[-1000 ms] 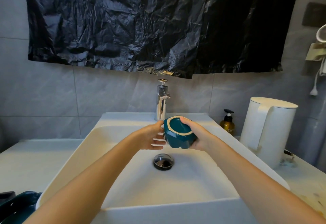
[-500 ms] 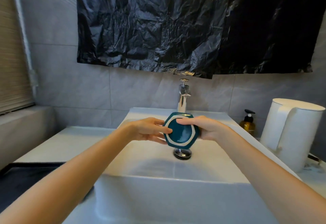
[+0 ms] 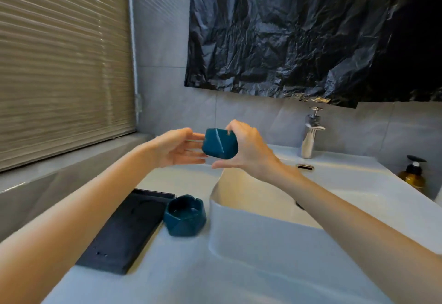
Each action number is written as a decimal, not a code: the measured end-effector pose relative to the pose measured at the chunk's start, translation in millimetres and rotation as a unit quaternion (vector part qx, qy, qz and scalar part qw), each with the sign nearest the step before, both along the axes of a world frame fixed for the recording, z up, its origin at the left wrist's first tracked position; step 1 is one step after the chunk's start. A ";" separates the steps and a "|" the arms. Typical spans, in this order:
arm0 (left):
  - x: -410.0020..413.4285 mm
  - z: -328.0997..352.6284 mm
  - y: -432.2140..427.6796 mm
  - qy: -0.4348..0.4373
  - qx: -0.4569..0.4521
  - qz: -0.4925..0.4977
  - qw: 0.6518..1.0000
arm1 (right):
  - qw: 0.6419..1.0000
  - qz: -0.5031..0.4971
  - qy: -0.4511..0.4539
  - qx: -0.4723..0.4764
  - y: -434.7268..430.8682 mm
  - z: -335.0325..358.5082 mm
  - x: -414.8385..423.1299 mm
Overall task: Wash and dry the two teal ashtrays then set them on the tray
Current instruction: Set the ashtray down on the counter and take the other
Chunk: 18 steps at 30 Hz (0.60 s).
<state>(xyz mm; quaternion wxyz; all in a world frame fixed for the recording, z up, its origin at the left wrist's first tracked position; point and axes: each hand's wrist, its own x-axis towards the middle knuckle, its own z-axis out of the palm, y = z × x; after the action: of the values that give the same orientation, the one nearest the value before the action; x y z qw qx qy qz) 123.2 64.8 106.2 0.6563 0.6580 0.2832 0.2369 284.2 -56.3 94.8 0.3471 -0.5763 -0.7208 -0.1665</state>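
We swung the shiny teal angled ashtray [image 3: 220, 143] off the white sink [image 3: 251, 244]. Our right grip [image 3: 248, 150] holds it; our left grip [image 3: 177, 147] is loose beside it. It is probably slippery, so we should wipe slowly.

The hollow of the held ashtray [image 3: 220, 144] faces away, unseen.

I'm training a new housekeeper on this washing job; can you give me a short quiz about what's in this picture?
1. True or false: the second ashtray stands on the tray.
2. Which hand grips the raised ashtray? A left, B right, C neither.
3. Fill in: the soap bottle stands to the ___ of the tap, as pictured.
Key: 1 false, it stands on the counter beside the tray. 2 B, the right hand. 3 right.
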 end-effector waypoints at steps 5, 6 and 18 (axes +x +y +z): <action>-57.2 -4.3 17.1 0.057 -0.063 -0.007 0.996 | 0.985 0.031 -0.169 0.018 37.3 -14.7 -43.2; -62.5 -8.2 19.4 0.066 -0.067 -0.006 0.996 | 0.982 0.035 -0.185 0.021 43.9 -20.1 -49.7; -60.7 -68.2 63.9 0.094 -0.106 0.159 0.977 | 0.993 -0.013 -0.103 -0.049 80.8 -77.4 -83.2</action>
<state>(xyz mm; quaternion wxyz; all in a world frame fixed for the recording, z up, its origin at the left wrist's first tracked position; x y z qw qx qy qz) 62.6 128.7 38.0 0.6468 0.5503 0.4681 0.2443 201.0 24.5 17.3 0.2400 -0.5820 -0.7523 -0.1943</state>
